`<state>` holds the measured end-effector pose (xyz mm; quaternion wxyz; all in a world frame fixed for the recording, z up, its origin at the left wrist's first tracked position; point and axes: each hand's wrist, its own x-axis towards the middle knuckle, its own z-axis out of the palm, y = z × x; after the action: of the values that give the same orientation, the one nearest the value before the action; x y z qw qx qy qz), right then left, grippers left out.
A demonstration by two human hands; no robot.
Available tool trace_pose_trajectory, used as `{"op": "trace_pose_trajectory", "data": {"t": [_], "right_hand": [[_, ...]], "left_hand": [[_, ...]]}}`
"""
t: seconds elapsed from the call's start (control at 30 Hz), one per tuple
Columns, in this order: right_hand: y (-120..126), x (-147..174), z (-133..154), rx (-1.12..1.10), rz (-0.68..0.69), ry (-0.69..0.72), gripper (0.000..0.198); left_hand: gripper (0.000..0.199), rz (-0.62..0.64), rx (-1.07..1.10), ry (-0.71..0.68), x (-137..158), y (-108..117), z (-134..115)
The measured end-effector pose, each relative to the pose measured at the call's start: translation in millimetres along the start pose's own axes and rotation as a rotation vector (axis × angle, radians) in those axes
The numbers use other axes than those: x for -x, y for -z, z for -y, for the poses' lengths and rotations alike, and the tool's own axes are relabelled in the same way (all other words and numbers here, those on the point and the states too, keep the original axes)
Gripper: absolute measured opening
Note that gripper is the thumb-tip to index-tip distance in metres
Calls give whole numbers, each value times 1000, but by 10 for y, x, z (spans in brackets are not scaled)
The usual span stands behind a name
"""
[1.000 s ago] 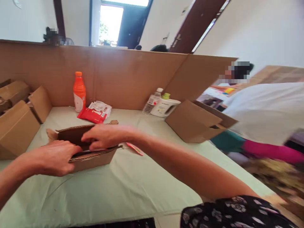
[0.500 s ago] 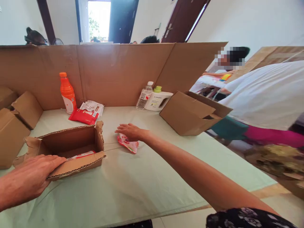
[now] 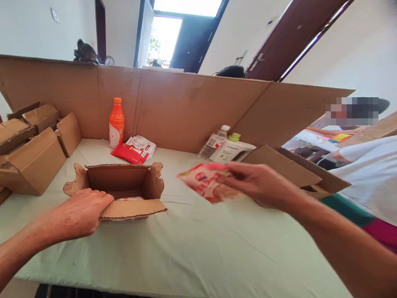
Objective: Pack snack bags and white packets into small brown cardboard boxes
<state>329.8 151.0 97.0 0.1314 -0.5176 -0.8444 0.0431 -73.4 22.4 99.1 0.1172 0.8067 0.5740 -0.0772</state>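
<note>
My left hand (image 3: 85,210) grips the near wall of an open cardboard box (image 3: 133,209), its fingers curled over the top edge. Inside that box lies a red and white packet (image 3: 130,198), mostly hidden by the near flap. Held up above the table, to the right of the box, is a pink and white food packet (image 3: 206,182). My right hand (image 3: 251,182) pinches its right end between thumb and fingers. The packet is tilted and slightly blurred.
An orange bottle (image 3: 116,124), a red pouch (image 3: 130,154) and white packets (image 3: 149,145) stand or lie behind the box. A clear water bottle (image 3: 214,145), a white jug (image 3: 232,150) and another carton (image 3: 285,165) are right. More cartons (image 3: 37,161) sit left. A person (image 3: 366,165) is beyond the table.
My right hand has lifted the pink and white packet off the table and closed on its end. My left hand still holds the box wall. The view has shifted left.
</note>
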Motion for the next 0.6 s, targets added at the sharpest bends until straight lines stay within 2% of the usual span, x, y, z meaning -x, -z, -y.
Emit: {"op": "trace_pose_trajectory", "data": {"t": [0.07,0.1,0.17,0.2,0.3,0.4,0.5,0.6], "right_hand": [[253,95,311,-169,-336,42,46],[343,105,508,-203,-463,90,47],[422,47,947,-214,-591,223,45],[405,-18,1169,-202,-585,303,42],[144,-297,1745,-45,-349,509,24],[-278,-577,2109,175,-58,545,17],[-634,-764,2268,275,156,553,25],[-821,-883,2297,282,304,572,28]], "left_hand": [[36,12,-20,8,2,8,-14],[36,7,-28,11,3,2,-20],[38,-10,-38,8,9,-30,-31],[40,-29,-46,4,12,-52,-39],[46,-94,-115,-4,23,-125,-80],[46,-100,-185,17,34,-181,-126],[46,-133,-193,40,52,-233,-140],[48,-232,-177,54,64,-277,-106]]}}
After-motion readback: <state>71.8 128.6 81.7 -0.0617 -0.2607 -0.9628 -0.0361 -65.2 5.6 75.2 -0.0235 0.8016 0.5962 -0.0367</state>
